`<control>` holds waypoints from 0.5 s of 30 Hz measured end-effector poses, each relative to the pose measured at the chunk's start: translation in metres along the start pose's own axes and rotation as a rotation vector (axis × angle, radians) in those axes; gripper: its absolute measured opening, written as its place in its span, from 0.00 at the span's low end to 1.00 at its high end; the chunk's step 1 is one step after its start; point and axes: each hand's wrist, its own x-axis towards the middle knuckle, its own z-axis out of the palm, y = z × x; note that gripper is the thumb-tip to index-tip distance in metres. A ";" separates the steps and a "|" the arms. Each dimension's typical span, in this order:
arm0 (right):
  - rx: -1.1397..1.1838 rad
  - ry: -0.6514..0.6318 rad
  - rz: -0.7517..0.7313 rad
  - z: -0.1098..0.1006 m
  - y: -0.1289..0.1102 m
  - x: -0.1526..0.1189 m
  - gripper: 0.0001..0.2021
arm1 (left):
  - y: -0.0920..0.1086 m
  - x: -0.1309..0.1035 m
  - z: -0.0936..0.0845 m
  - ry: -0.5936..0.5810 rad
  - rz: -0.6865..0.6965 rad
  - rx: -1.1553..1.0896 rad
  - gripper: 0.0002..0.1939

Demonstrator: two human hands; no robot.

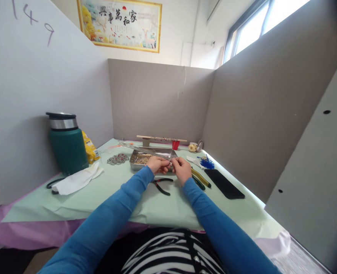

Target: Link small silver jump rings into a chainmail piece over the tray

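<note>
My left hand (158, 164) and my right hand (181, 170) meet at the near right edge of a metal tray (132, 166). The fingertips of both are pinched on something too small to make out. Small gold-coloured pieces (142, 159) lie in the tray. Thin metal wires (140, 147) slant across it toward my fingers; whether I grip them cannot be seen. Just below my hands rest black-handled pliers (162, 187), their jaws partly hidden. Beside my right hand are yellow-and-green-handled pliers (202, 178).
A green bottle (67, 148), white cloth (78, 179) and yellow packet (90, 148) stand left. A beaded chain pile (118, 159) lies left of the tray. Behind, a stick (161, 138) spans a red cup (175, 145) and brown cup (146, 142). Right: black phone (224, 183), blue tassel (207, 162).
</note>
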 end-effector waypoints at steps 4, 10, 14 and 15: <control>-0.170 -0.004 -0.126 -0.003 -0.001 -0.001 0.15 | 0.005 0.001 -0.009 0.083 0.037 0.028 0.04; -0.961 -0.149 -0.378 -0.003 0.000 -0.007 0.10 | 0.013 0.005 -0.028 0.285 0.066 0.086 0.05; -1.132 -0.171 -0.354 -0.002 -0.002 -0.009 0.14 | 0.012 0.009 -0.032 0.326 0.060 0.122 0.06; -1.155 -0.170 -0.340 -0.003 -0.004 -0.008 0.16 | 0.012 0.009 -0.032 0.325 0.058 0.130 0.06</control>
